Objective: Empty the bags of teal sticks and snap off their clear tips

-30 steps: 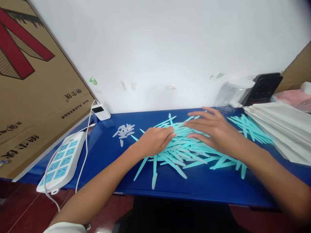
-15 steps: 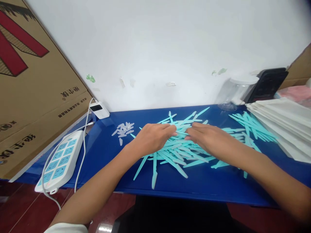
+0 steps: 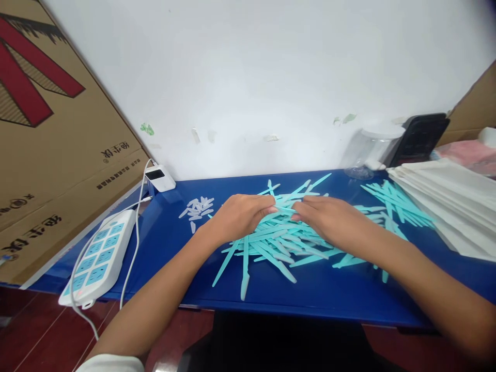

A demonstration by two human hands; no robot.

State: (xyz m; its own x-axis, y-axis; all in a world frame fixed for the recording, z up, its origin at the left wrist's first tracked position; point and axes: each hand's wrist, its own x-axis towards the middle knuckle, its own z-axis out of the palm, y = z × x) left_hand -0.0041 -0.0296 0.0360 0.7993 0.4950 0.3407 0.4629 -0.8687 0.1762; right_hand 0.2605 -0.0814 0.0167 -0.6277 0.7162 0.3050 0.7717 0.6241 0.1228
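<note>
Between both hands, a thin turquoise stick, which looks like an eyebrow razor (image 3: 285, 209), is held out over the pile. My left hand (image 3: 245, 214) pinches one end between thumb and fingers. At the other end, my right hand (image 3: 324, 214) is closed on the same razor, its fingertips facing the left ones. Below them spreads a loose heap of similar turquoise razors (image 3: 271, 248), many with pale, wider tips. Small whitish translucent pieces (image 3: 199, 207), perhaps caps, lie left of the heap. My fingers hide the razor's ends.
Another bunch of razors (image 3: 399, 203) lies at the right, beside stacked white paper sheets or bags (image 3: 453, 201). A clear jar (image 3: 375, 150) and a black object (image 3: 420, 137) stand behind. At left are a power strip (image 3: 101, 256), a cable, a small white device (image 3: 160, 178) and a cardboard box (image 3: 58, 155).
The view has shifted slightly. Both hands stay closed on the razor above the heap, with little movement between them.
</note>
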